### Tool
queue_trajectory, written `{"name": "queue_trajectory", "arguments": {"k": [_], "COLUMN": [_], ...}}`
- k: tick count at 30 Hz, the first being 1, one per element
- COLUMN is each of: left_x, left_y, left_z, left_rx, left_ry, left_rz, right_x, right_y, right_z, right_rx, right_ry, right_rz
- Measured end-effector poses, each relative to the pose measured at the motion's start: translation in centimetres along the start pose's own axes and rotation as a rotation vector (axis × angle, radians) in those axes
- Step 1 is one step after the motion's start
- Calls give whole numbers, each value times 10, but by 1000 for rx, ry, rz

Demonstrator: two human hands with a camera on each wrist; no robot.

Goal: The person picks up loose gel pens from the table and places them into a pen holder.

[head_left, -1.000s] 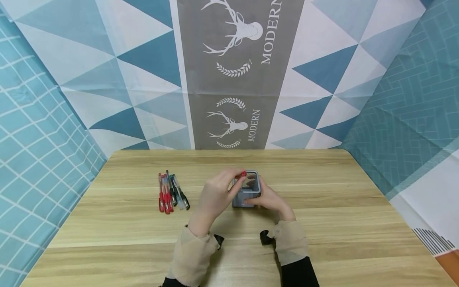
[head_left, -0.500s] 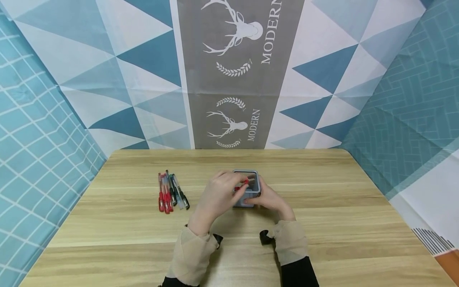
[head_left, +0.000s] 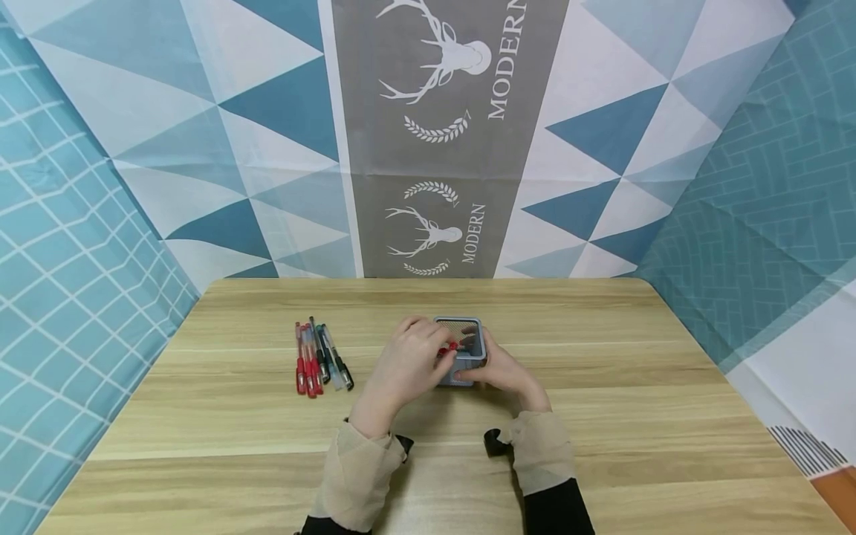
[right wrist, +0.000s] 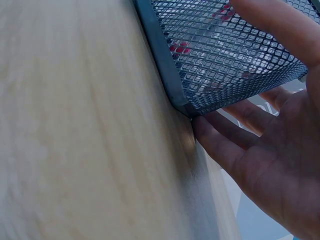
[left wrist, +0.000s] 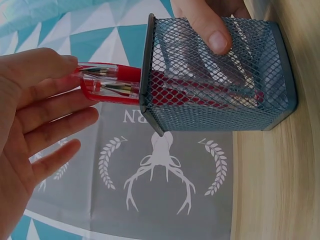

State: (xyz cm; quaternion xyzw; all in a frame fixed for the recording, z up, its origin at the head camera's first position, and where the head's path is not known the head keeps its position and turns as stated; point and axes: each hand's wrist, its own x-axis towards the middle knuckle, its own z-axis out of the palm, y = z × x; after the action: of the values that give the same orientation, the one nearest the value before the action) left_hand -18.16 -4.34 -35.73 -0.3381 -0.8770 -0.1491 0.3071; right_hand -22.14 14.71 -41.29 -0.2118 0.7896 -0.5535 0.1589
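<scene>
A square metal mesh pen holder stands upright on the table. Round its right side curls my right hand, thumb on the near wall and fingers on another, as the right wrist view also shows. Two red gel pens stand in the holder with their ends out of the rim. At those ends my left hand pinches one red pen between thumb and index finger, while its other fingers are spread. Through the mesh the pens' lower parts show dimly.
Left of the hands lies a loose bunch of several pens, red ones on the left and dark ones on the right. The wooden table ends at a patterned cloth backdrop. Blue cloth hangs at both sides.
My left hand has brought the red pen down into the pen holder, its end now lower near the rim. My right hand and the holder have stayed in place.
</scene>
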Motion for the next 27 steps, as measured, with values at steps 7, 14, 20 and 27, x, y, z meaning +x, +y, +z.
{"name": "queue_trajectory", "arguments": {"k": [7,14,20,27], "left_x": [-1,-2,-2,-3], "left_y": [-4,-4,-4,-4], "left_z": [4,5,5,6], "left_rx": [35,55,41,38], "left_ry": [-53,-81,-95,-130], "left_rz": [-6,-7,-20,-37], "right_x": [0,1,1,3], "right_y": [1,2,3,6], "right_z": [-1,0,0,0], "right_rx": [14,28,21,3], "right_ry": [7,11,9,23], "right_rz": [6,3,18,-4]}}
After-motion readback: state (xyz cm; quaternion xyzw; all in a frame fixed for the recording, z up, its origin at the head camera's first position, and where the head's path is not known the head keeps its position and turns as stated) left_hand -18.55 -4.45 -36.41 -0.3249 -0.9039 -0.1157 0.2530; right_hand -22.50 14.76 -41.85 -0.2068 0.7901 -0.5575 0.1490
